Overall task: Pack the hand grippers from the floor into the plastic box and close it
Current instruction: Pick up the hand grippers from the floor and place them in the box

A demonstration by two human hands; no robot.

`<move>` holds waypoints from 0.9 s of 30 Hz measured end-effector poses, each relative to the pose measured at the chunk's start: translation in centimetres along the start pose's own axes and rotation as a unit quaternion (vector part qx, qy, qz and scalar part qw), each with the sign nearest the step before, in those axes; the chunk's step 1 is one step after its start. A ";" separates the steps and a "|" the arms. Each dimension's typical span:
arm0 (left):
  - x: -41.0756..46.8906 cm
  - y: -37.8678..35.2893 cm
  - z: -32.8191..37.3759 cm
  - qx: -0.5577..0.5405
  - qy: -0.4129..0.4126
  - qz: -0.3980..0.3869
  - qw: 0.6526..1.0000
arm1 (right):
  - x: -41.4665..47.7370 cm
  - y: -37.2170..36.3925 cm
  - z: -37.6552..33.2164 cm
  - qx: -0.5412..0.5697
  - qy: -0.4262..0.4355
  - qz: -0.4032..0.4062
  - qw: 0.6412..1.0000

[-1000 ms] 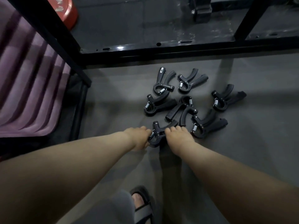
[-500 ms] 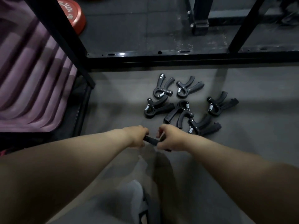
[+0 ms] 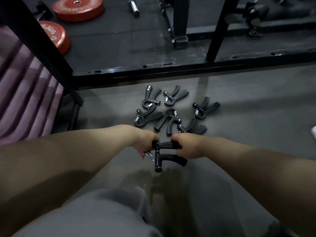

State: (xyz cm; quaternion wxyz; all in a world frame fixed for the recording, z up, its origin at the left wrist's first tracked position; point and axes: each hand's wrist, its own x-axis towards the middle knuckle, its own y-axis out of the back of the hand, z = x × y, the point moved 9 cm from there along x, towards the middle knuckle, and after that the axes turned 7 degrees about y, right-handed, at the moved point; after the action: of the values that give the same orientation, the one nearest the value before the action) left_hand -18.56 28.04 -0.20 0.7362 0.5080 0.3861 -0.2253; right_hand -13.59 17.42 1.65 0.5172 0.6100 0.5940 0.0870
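Note:
A black hand gripper (image 3: 164, 155) with a metal spring hangs above the grey floor between my hands. My left hand (image 3: 147, 142) grips its spring end. My right hand (image 3: 185, 147) grips its upper handle, and the lower handle sticks out free below. Several more black hand grippers (image 3: 168, 119) lie scattered on the floor just beyond my hands. No plastic box shows in the head view.
A black steel rack frame (image 3: 171, 70) runs across the floor behind the pile, with posts rising from it. Two red weight plates (image 3: 77, 8) lie at the back left. Purple rolled mats (image 3: 25, 100) fill the left side. A white object (image 3: 313, 132) peeks in at the right edge.
Both hands took one hand gripper from the near edge of the pile and lifted it off the floor toward me. The view tilted up, showing more of the rack and plates.

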 end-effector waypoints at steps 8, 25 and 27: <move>-4.9 10.0 9.8 0.003 -0.035 0.015 0.999 | -10.6 10.1 1.8 -0.030 -0.020 0.071 0.997; -7.1 11.2 33.3 0.195 -0.146 0.119 0.962 | -29.8 16.5 15.9 0.014 -0.191 0.034 0.981; -6.9 10.8 33.7 0.190 -0.150 0.128 0.962 | -30.0 16.3 16.2 0.009 -0.192 0.019 0.981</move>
State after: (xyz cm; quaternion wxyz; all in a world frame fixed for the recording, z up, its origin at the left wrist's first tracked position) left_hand -3.46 0.70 17.77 0.6983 0.6440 0.1532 -0.2724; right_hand 0.11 -11.67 21.60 0.6145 0.6311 0.4727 -0.0274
